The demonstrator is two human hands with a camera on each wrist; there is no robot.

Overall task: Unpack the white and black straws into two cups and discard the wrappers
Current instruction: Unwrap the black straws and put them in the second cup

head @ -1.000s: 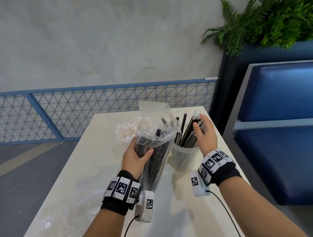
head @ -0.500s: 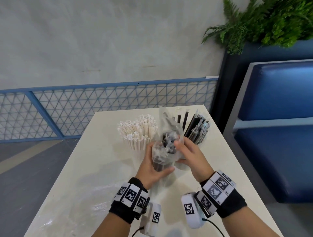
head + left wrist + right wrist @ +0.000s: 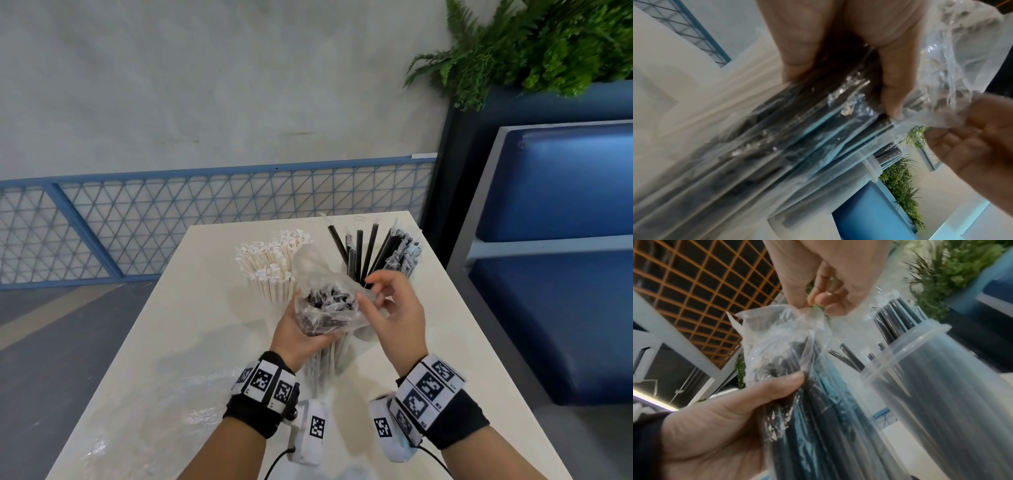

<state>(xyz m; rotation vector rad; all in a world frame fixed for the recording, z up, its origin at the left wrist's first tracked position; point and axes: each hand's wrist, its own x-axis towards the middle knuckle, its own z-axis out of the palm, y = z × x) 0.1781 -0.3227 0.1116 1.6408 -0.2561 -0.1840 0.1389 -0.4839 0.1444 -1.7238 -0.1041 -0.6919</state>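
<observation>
A clear plastic bag of black straws (image 3: 325, 308) stands upright over the table, and my left hand (image 3: 305, 334) grips it around the middle. My right hand (image 3: 363, 298) pinches the loose plastic at the bag's open top; the right wrist view shows thumb and fingers (image 3: 818, 303) closed on the film (image 3: 789, 331). Behind the bag, a clear cup (image 3: 941, 386) holds several black straws (image 3: 373, 250). To its left stands a bunch of white paper-wrapped straws (image 3: 274, 263); their cup is hidden by the bag.
A crumpled clear wrapper (image 3: 164, 411) lies on the white table (image 3: 445, 342) at the front left. A blue mesh railing (image 3: 205, 222) runs behind the table. To the right are a blue bench (image 3: 555, 274) and a planter with ferns (image 3: 548, 44).
My right hand left the black straws in the cup and came to the bag's mouth, where it now pinches the plastic. My left hand lowered the bag towards me.
</observation>
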